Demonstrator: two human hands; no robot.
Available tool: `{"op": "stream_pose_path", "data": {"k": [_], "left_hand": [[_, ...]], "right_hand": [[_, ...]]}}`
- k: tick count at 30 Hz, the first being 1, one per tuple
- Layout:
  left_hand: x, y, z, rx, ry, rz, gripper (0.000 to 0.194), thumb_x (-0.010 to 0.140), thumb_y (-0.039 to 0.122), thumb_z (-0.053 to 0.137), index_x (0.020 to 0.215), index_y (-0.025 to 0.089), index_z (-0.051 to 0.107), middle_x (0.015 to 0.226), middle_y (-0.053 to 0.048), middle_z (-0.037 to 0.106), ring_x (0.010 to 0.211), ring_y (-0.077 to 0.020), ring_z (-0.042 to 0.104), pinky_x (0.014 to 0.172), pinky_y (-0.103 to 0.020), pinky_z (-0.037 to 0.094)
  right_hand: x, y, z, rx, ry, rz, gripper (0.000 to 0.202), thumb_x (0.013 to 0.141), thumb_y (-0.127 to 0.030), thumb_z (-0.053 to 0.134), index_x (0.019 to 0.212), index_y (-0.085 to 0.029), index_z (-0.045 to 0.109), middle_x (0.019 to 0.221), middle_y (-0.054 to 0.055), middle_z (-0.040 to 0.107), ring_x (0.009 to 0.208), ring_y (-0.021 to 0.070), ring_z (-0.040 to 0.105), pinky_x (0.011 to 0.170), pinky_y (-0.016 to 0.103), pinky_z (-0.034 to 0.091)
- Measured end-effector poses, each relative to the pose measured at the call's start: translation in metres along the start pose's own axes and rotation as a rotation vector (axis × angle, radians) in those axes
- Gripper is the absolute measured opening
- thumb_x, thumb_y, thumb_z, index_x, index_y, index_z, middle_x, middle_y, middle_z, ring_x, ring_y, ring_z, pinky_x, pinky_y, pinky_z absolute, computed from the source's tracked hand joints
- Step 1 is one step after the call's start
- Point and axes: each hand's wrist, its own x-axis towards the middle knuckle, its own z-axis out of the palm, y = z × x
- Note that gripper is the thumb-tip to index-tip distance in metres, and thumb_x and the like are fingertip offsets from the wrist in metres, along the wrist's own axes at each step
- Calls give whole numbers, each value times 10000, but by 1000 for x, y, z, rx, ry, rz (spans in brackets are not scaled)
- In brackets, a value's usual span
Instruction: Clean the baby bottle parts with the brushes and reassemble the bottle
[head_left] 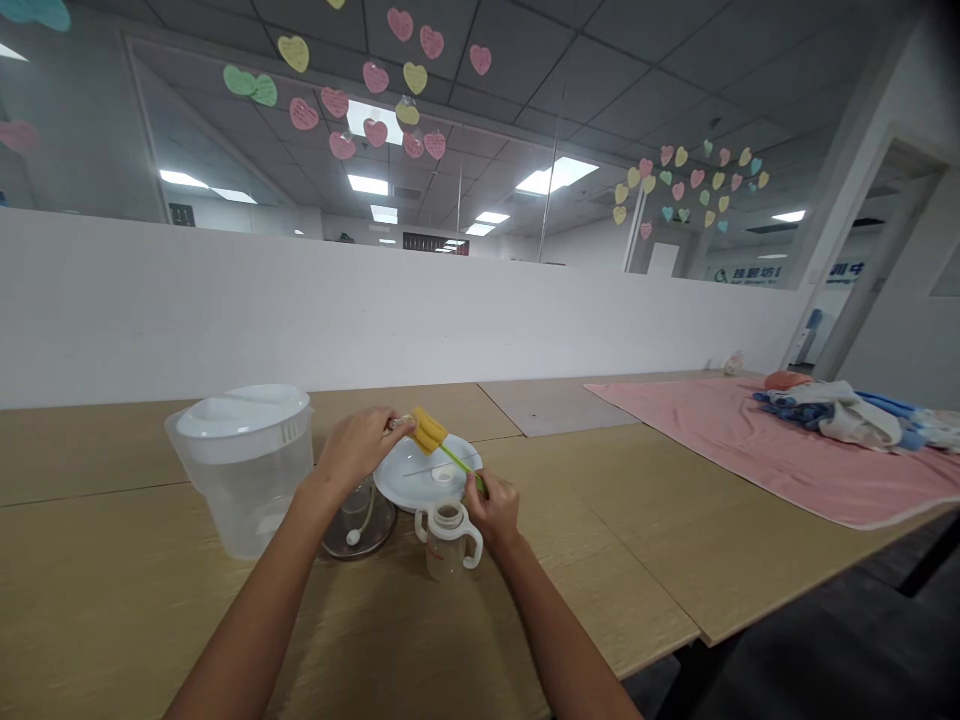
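Fingers closed, my right hand (495,505) grips the green handle of a bottle brush (430,432) with a yellow sponge head. My left hand (360,440) pinches a small clear piece (403,421) at the sponge's tip; its exact kind is hard to make out. Below the brush lies a white plate (394,480) with a white ring (443,475) on it. A baby bottle (448,545) with two white handles stands upright and uncapped in front of the plate. Left of it, a straw with a white ball end (353,537) rests on a dark round dish (379,540), partly behind my left forearm.
A clear plastic container (251,500) with a white lid stands at the left. To the right, a pink cloth (750,450) covers part of the wooden table (585,560), with piled clothes (847,415) on it. A low white wall (375,320) with glass above runs behind.
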Motion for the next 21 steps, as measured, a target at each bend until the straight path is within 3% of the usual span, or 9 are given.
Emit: {"op": "stream_pose_path", "data": {"k": [6,11,14,17,21], "left_hand": [[0,-6,-5,6,-36,-18,447,874,510,318,865,189,630,870,-72,682,795,-208,617,617,-254,389],[-1,-21,-7,40,-57,-78,329,854,318,412,1121,207,570,1110,-75,647,994,-220,595,769,-272,432],[-3,-31,-2,94,-310,-135,358,742,172,514,1081,230,612,1101,-63,657,984,-217,605,765,-268,445],[-2,-38,9,113,-604,-181,312,554,70,616,814,220,704,841,-40,719,796,-215,651,659,-247,464],[2,-46,29,133,-715,-225,270,402,-3,649,580,197,680,679,-33,709,691,-218,647,618,-255,472]], "right_hand": [[1,-1,-1,-8,-24,-23,286,861,-233,427,596,-178,520,452,-28,481,402,78,413,465,221,266],[0,1,1,-29,-16,-2,296,861,-235,435,580,-179,508,443,-32,464,399,78,405,462,223,258],[-1,2,2,-26,-19,-5,294,865,-242,434,590,-176,513,455,-28,477,407,79,412,469,224,259],[-1,3,1,-27,-29,-8,299,869,-250,429,594,-175,517,462,-24,487,417,80,420,472,221,260],[-1,2,1,-30,-20,-10,305,865,-251,433,581,-176,514,451,-27,476,415,79,415,470,219,259]]}}
